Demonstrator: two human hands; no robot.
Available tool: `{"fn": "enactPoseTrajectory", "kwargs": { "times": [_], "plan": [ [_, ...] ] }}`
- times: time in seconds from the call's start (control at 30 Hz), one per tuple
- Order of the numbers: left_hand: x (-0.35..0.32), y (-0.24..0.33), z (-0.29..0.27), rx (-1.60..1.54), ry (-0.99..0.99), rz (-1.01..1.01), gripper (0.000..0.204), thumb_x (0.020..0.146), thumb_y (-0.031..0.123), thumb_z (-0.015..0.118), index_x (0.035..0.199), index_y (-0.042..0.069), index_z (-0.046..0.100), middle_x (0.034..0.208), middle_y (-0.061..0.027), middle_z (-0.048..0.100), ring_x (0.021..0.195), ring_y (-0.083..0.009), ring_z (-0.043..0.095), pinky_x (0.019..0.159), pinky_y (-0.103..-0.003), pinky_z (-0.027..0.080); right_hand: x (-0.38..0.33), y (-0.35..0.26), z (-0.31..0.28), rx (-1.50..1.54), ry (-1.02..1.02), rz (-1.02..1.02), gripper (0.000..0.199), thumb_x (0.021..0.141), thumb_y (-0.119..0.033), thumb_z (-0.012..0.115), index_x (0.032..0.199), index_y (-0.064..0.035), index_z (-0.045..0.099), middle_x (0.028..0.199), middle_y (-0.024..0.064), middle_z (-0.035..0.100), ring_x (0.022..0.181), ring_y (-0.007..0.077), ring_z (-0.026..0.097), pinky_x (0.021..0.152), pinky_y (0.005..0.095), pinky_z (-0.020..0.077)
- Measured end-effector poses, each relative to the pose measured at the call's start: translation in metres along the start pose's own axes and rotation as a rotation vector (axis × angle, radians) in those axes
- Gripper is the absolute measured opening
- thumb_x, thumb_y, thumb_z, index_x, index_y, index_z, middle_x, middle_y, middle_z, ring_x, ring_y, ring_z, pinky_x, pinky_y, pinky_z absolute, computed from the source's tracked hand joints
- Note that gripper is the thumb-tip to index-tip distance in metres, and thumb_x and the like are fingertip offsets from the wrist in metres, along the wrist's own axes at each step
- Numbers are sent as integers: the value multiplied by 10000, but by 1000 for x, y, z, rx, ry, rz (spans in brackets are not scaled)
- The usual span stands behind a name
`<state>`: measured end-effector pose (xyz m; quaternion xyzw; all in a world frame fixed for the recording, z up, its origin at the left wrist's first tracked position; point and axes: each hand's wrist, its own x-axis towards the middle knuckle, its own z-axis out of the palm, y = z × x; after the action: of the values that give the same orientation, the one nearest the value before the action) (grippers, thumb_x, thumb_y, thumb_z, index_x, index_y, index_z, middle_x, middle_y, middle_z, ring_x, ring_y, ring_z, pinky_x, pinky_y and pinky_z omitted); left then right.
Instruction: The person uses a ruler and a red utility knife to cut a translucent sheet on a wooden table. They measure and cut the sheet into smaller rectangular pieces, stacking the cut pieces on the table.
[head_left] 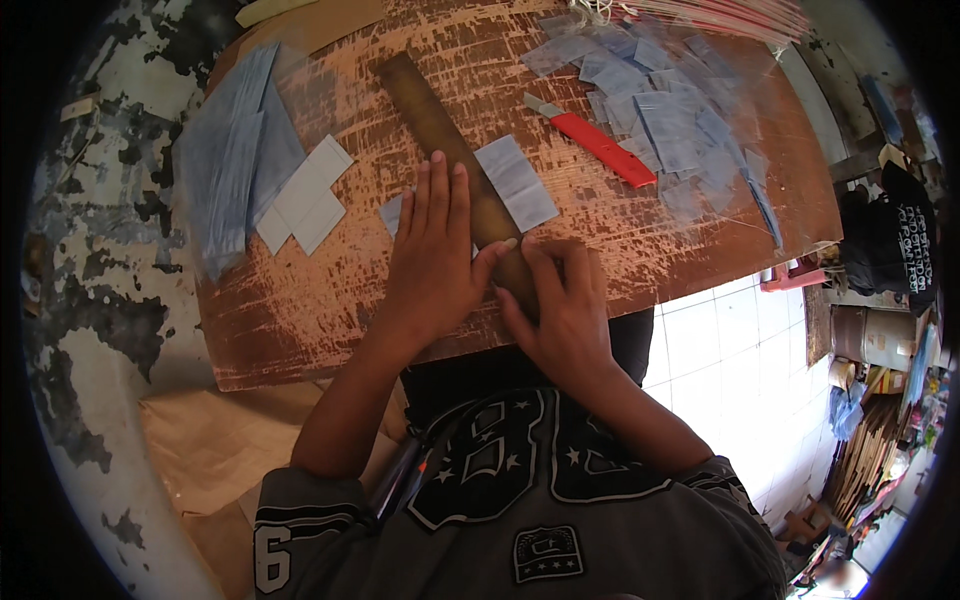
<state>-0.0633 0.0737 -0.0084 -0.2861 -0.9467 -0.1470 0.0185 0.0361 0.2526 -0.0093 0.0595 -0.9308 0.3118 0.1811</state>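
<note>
Left hand (pixel 435 250) flat, right hand (pixel 568 300) curled, gripping or not I cannot tell, I work over the counter (pixel 290 320). Between them, under my left thumb, slants a brown strip (pixel 430 115), crossing a translucent sheet (pixel 520 183); beyond my right lies a red cutter (pixel 605 150).

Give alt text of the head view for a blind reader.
A person's left hand and right hand touch a long flat brown strip lying over bluish plastic sheeting on a scuffed brown table. Right of them lie a red-handled cutter and translucent plastic pieces.
</note>
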Motion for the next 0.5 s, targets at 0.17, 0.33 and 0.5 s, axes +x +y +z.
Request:
{"fn": "enactPoseTrajectory", "kwargs": {
  "times": [0.17,0.33,0.5],
  "plan": [
    [-1,0,1,-11,27,0,932,1121,519,551,1737,-64,167,1819,-315,116,1701,-479,117,1367,-603,142,0,1,0,-7,7,-12,593,916,-252,812,1395,53,641,1257,198,578,1125,388,588,960,504,501],
    [-1,3,3,-7,62,-10,877,1123,450,562,1732,-67,198,1816,-312,145,1699,-474,139,1367,-599,144,0,2,1,1,10,-5,607,911,-259,816,1400,52,636,1255,203,575,1131,392,584,960,506,501],
    [-1,9,-1,-23,62,-30,863,1127,436,550,1732,-68,197,1818,-307,147,1702,-462,144,1367,-600,141,0,3,0,16,6,15,615,911,-259,816,1412,46,632,1291,217,552,1124,392,581,965,503,503]
  ]
}}
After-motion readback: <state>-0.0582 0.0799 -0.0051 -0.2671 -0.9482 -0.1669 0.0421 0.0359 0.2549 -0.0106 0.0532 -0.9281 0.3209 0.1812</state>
